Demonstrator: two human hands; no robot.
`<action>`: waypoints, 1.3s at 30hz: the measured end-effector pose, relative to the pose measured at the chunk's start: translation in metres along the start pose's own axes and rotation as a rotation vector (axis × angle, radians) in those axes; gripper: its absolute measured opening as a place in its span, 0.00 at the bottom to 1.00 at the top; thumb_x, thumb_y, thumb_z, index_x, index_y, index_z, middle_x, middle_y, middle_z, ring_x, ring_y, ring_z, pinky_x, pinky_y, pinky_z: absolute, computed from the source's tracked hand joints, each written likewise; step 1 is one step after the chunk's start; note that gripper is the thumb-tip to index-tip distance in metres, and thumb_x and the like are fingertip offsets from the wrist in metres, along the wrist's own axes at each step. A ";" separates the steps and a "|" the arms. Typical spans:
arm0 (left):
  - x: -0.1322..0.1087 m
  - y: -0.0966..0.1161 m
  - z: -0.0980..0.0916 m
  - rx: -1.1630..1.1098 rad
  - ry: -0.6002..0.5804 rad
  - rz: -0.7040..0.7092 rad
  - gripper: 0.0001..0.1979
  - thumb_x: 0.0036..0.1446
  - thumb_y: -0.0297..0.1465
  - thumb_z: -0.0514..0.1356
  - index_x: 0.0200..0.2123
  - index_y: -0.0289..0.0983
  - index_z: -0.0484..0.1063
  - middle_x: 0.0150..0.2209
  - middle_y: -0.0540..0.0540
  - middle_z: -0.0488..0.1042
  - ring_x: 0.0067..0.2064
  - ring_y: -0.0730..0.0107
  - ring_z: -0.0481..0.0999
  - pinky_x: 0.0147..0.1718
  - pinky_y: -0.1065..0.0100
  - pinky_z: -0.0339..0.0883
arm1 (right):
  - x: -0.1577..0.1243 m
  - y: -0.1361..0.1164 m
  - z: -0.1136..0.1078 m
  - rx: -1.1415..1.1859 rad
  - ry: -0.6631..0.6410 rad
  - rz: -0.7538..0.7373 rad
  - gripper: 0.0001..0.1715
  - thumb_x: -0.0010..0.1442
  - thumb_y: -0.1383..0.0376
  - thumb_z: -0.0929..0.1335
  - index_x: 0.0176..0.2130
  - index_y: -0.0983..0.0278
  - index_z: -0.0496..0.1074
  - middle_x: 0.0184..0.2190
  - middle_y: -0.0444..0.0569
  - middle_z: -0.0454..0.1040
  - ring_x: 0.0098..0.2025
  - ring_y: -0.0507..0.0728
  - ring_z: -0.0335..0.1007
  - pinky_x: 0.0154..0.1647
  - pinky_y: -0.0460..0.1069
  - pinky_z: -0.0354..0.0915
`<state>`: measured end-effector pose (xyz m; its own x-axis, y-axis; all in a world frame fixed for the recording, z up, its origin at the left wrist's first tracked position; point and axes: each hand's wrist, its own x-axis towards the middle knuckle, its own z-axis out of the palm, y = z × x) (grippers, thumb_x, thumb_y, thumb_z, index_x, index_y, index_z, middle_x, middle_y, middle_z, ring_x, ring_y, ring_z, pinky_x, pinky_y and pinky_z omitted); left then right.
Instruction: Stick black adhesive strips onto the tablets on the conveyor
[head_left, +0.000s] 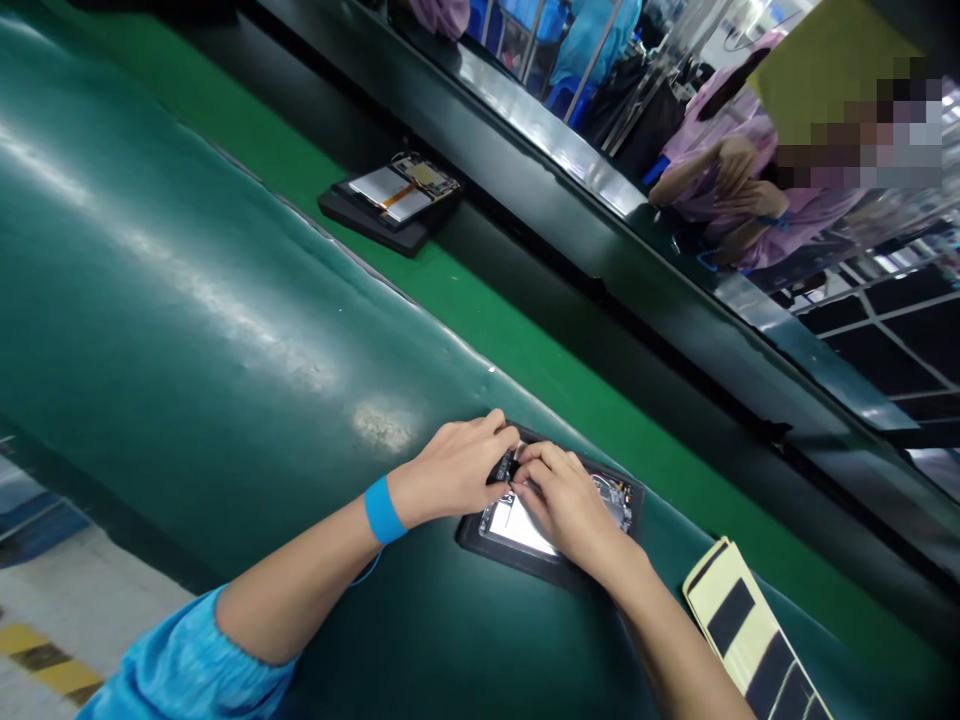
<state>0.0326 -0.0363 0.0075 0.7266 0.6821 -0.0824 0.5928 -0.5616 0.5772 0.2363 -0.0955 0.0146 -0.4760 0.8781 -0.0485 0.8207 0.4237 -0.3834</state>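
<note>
Opened tablet (529, 530) by the far edge of a green tabletop (225, 400)

At lower left, past the tabletop's near edge, lies pale floor (112, 575) with a yellow-and-black stripe (45, 655). A cream strip board (757, 640) with black rectangles sits beside the right forearm, bounding that side. The tabletop stretches broad and glossy leftward, with a pale worn patch (382, 425) near the left hand (465, 468). That hand, its wrist in a blue band (385, 511), pinches a small black piece (501, 468) above the tablet; the right hand (566, 500) brings its fingertips against it, though whether they grip I cannot tell. The tablet rests in a black tray (499, 548), whose far corner comes close to the edge. Beyond runs a bright green belt (517, 335), carrying a second tray (345, 210) and opened tablet (405, 190). Farther, past a metal ledge (559, 145), sits a co-worker in pink (750, 215), hands together.
</note>
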 end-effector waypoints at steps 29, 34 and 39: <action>0.003 -0.009 -0.003 -0.078 0.011 -0.062 0.10 0.62 0.34 0.59 0.46 0.40 0.69 0.47 0.46 0.71 0.38 0.61 0.76 0.37 0.61 0.66 | -0.049 -0.027 0.029 -0.311 0.215 0.023 0.24 0.68 0.56 0.67 0.61 0.61 0.69 0.56 0.59 0.73 0.53 0.68 0.67 0.54 0.64 0.61; 0.004 -0.009 -0.004 -0.109 0.021 -0.066 0.10 0.61 0.35 0.59 0.45 0.40 0.70 0.47 0.46 0.71 0.40 0.60 0.77 0.38 0.61 0.68 | -0.042 -0.034 0.037 -0.352 0.156 0.087 0.30 0.67 0.52 0.67 0.62 0.63 0.68 0.55 0.61 0.73 0.53 0.70 0.67 0.55 0.66 0.60; 0.005 -0.011 -0.005 -0.146 0.023 -0.067 0.11 0.61 0.36 0.59 0.46 0.40 0.70 0.48 0.45 0.72 0.41 0.59 0.77 0.40 0.61 0.68 | -0.040 -0.039 0.046 -0.395 0.137 0.104 0.35 0.66 0.51 0.69 0.65 0.65 0.65 0.56 0.63 0.73 0.57 0.71 0.66 0.58 0.67 0.60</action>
<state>0.0281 -0.0248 0.0048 0.6776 0.7277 -0.1070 0.5820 -0.4416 0.6828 0.2087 -0.1575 -0.0105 -0.3602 0.9306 0.0650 0.9326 0.3609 0.0009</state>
